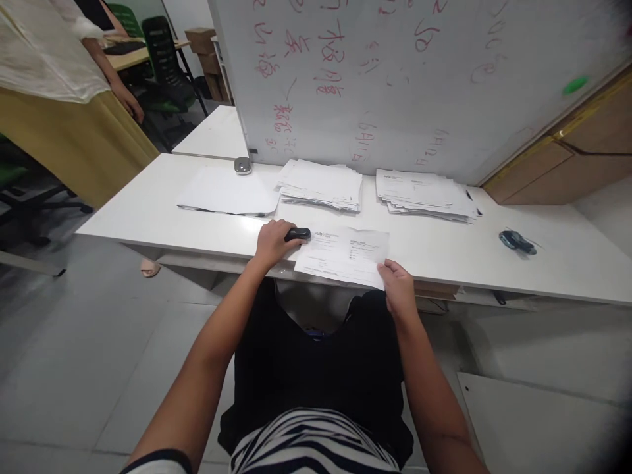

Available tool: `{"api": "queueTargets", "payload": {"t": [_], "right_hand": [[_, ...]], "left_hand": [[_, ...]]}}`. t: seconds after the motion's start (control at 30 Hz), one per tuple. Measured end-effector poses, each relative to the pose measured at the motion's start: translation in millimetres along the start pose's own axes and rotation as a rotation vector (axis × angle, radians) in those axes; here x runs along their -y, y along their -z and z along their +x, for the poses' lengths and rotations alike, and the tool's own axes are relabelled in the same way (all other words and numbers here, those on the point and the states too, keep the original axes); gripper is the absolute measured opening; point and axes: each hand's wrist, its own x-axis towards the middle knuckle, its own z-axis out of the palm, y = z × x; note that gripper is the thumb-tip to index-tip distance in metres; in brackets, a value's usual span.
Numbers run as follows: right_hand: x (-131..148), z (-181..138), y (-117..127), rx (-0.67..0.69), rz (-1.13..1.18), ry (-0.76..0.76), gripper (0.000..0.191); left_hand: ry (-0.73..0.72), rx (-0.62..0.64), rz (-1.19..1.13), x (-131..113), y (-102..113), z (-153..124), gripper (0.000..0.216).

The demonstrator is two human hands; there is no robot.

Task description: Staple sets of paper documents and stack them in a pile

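A printed sheet of paper [345,253] lies at the front edge of the white desk, its lower side reaching past the edge. My left hand [274,245] is wrapped round a black stapler [297,234], whose front end is at the sheet's upper left corner. Whether the stapler's jaws are pressed together is too small to tell. At the sheet's lower right corner, my right hand [397,286] pinches the paper between thumb and fingers. Behind the sheet are two stacks of printed papers, a left stack [320,183] and a right stack [427,195].
A whiteboard [405,85] with red writing stands along the back of the desk [444,253]. White sheets [230,191] and a small grey-and-white device [242,165] lie left. A dark object [517,242] and cardboard boxes [553,171] are right. Another person [74,85] stands at the far left.
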Motion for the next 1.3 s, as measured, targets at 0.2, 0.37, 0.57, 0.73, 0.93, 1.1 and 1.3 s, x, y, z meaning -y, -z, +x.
{"api": "queueTargets", "payload": {"t": [0.2,0.37,0.57,0.73,0.93,1.1,1.3], "right_hand": [[27.5,-2.2,41.6,-0.184,-0.035,0.202,0.028],[29.3,-6.4,59.3,-0.201,-0.037,0.2,0.028],[28.3,-6.2,61.0,-0.2,-0.005,0.209,0.03],[19.2,-3.2,56.2,-0.175,-0.03,0.167,0.03],[15.0,27.0,66.6,-0.277,-0.103,0.238,0.037],[64.9,121.1,71.1,-0.368,-0.204,0.327,0.032],[117.4,252.1,72.4,-0.338,-0.344,0.232,0.025]], "left_hand": [[0.026,-0.07,0.058,-1.0,-6.6,-0.3,0.04],[0.051,-0.088,0.064,-1.3,-9.1,-2.3,0.041],[0.059,-0.1,0.033,-1.5,-10.9,-1.9,0.04],[0.066,-0.112,0.009,-1.7,-11.3,-2.7,0.041],[0.068,-0.114,0.005,-0.8,-13.0,-2.4,0.041],[0.066,-0.123,0.023,0.0,-15.3,-2.3,0.044],[0.085,-0.152,0.054,-3.8,-15.3,-3.7,0.044]]}}
